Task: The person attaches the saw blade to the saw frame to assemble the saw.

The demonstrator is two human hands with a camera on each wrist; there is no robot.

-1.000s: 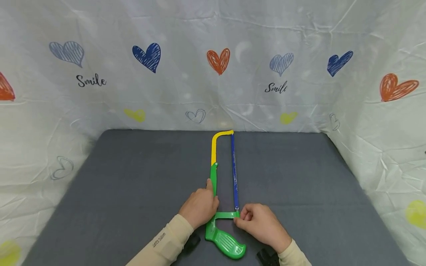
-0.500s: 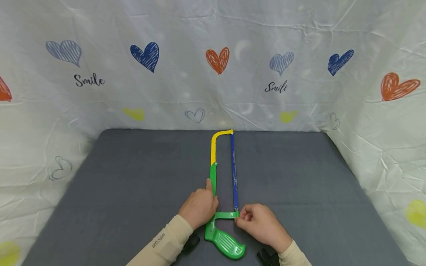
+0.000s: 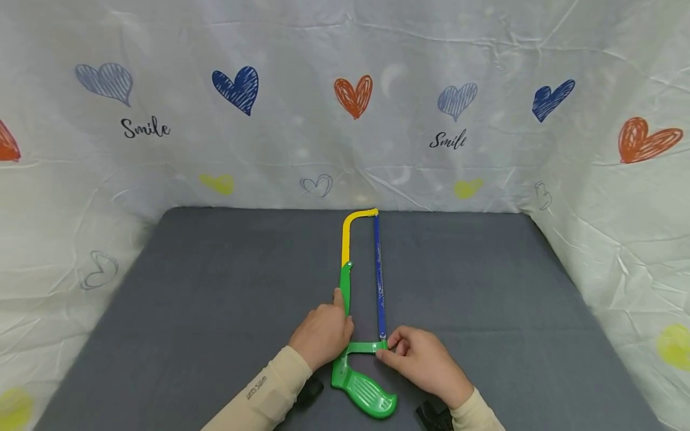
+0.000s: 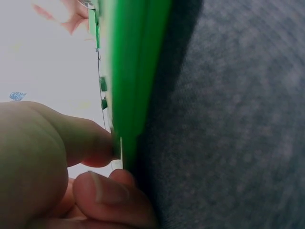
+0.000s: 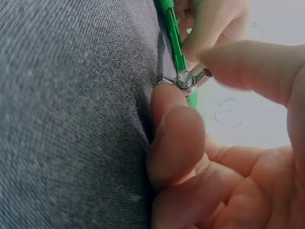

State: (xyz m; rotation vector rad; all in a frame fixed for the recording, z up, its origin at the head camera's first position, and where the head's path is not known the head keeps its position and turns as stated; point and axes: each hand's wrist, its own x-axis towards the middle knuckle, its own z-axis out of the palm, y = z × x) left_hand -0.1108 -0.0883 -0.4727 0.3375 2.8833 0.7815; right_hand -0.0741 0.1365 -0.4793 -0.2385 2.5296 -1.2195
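A hacksaw with a green handle and a yellow front frame lies flat, its blue blade on the right side. My left hand grips the green part of the frame, one finger stretched along it. In the left wrist view, thumb and fingers close around this green bar. My right hand is at the near end of the blade. Seen from the right wrist, its fingertips pinch a metal wing nut on a threaded bolt, one fingertip at each wing.
Dark grey cloth covers the table. A white sheet printed with hearts and "Smile" hangs behind and at both sides. Black devices sit under both wrists.
My right hand's fingers have shifted slightly up and left at the blade's near end. The left hand and the hacksaw stay in place.
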